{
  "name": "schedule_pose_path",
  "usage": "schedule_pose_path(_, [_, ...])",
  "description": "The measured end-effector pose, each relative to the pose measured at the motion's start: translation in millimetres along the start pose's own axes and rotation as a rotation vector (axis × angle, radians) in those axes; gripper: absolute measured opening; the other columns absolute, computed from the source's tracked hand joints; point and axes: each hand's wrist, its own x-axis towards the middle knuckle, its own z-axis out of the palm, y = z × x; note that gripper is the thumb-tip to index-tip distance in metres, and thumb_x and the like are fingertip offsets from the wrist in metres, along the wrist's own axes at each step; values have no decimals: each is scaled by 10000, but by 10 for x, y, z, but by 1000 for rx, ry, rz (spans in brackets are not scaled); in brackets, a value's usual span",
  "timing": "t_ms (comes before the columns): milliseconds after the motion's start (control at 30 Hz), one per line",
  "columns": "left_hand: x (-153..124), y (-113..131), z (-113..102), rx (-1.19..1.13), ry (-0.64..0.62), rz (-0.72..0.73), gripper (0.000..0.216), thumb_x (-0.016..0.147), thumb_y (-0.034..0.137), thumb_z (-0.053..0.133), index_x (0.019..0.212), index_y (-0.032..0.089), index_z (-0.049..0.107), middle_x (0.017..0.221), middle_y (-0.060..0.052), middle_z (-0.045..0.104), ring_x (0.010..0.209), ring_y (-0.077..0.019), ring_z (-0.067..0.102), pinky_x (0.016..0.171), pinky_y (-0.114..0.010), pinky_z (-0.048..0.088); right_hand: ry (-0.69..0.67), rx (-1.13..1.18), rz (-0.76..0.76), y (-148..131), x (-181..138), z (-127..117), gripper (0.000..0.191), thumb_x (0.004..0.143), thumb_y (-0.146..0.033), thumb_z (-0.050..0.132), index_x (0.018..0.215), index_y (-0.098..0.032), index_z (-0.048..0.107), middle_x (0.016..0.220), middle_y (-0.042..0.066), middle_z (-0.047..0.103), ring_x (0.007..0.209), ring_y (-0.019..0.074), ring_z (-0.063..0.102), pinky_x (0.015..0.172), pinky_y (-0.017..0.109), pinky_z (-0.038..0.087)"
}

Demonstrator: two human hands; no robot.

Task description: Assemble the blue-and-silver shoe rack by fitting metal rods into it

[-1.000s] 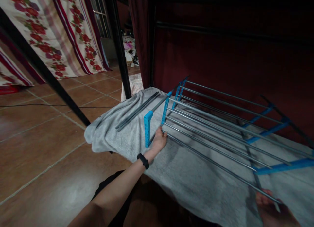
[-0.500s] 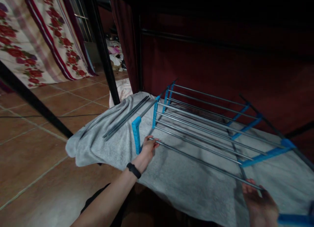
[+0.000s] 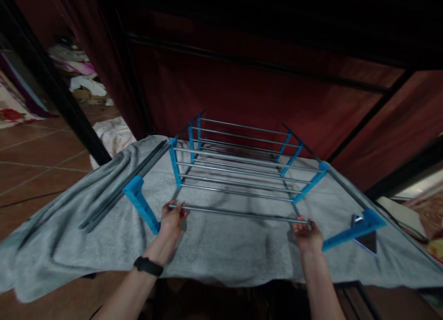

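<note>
A thin grey metal rod (image 3: pixel 238 213) runs level between my hands. My left hand (image 3: pixel 173 218) is closed round its left end, and my right hand (image 3: pixel 306 234) pinches its right end. Beyond it stands a rack of metal bars (image 3: pixel 238 175) joined by blue plastic side brackets. The nearest left bracket (image 3: pixel 142 204) is just left of my left hand, and the nearest right bracket (image 3: pixel 356 228) is just right of my right hand; no bar spans these two. Both rod ends lie near the brackets, apart from them.
Loose grey tubes (image 3: pixel 128 184) lie at the left on the grey blanket (image 3: pixel 224 255) covering the bed. A dark flat device (image 3: pixel 368 241) rests behind the right bracket. Black bed posts (image 3: pixel 58 85) and a dark red curtain (image 3: pixel 224 89) enclose the far side.
My view has swung right, so the whole rack and both hands now show. Both hands still hold the rod, which now looks more level across the view.
</note>
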Motion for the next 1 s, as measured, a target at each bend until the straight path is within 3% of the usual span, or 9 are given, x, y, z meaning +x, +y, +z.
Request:
schedule_pose_path(200, [-14,23,-3,46,38,-6,287,855,31,641,966,250,493,733,62,569,514,-77,569,493,-158,450,-5,-7,1,0,-131,27,71,852,-229,537,861,-255,472,717,-54,674,593,117,669,601,240,568])
schedule_pose_path(400, [-32,-3,66,81,31,-18,253,893,23,584,960,244,481,700,66,554,500,-81,554,476,-154,432,37,39,48,-56,-200,62,56,904,-215,461,871,-260,470,726,-48,686,625,108,682,643,240,570])
schedule_pose_path(667, [-7,-10,116,16,43,-15,293,847,-25,566,940,242,489,708,50,599,574,-106,597,569,-199,510,1,29,19,11,-133,69,15,918,-281,478,912,-273,466,739,-45,699,639,132,691,649,268,576])
schedule_pose_path(833, [-51,47,108,-6,23,-47,319,817,-58,520,926,236,462,716,-4,669,670,-159,674,606,-230,529,16,77,93,-25,-219,146,117,973,-261,405,928,-268,513,807,-38,717,713,115,705,698,268,581])
schedule_pose_path(1000, [9,57,60,-28,47,2,283,857,-30,547,921,235,472,709,13,651,641,-137,654,563,-192,499,-14,87,107,-18,-297,198,120,968,-253,423,943,-257,540,827,-28,723,745,126,719,701,274,595])
